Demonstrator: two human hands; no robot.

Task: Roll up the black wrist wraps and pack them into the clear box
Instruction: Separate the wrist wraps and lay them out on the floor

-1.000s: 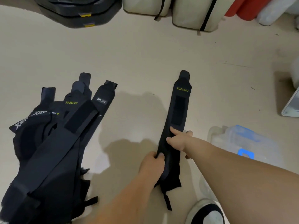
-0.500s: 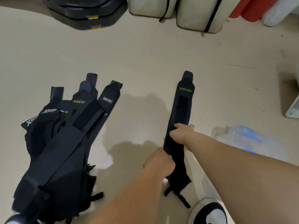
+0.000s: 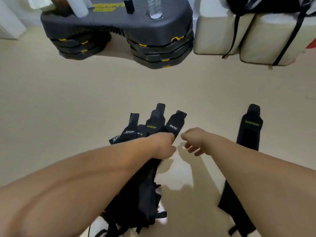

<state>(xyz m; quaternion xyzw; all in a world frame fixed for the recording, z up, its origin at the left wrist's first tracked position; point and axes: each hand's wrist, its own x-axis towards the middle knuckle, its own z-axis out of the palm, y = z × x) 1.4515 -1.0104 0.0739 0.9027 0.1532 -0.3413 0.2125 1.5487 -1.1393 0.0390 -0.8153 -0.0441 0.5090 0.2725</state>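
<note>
- On the floor (image 3: 68, 100), straight ahead of the person: both bare forearms reach forward and converge, the hands close together but not touching.
- Left hand (image 3: 162, 145): back of the hand up, fingers curled down over the right edge of the pile of wraps (image 3: 140, 194). It grips the strap there; the fingertips themselves are hidden under the hand.
- Right hand (image 3: 192, 141): just beside the left, above bare floor, fingers loosely bent, holding nothing. It touches no strap.
- Pile of wraps: black, many layers, fanned out so that several tab ends point away from the person. Labels read "XUEYING", "XTEP" and one white tag too small to read with certainty. The left forearm crosses the pile's middle and hides it; loose loops and ends trail out at the near side.
- Single wrap (image 3: 251, 130): black, laid out flat and unrolled, well to the right of the pile, yellow "XUEYING" near its far end. The right forearm lies across its middle; its near end shows again below the arm.
- Shoe (image 3: 99, 226): white, at the bottom edge, partly under the pile.
- Far side: a dark step platform (image 3: 119, 28) on stacked risers with yellow marks, a clear bottle (image 3: 154, 7) standing on it. To its right, two beige padded blocks (image 3: 220, 31) with black straps.
</note>
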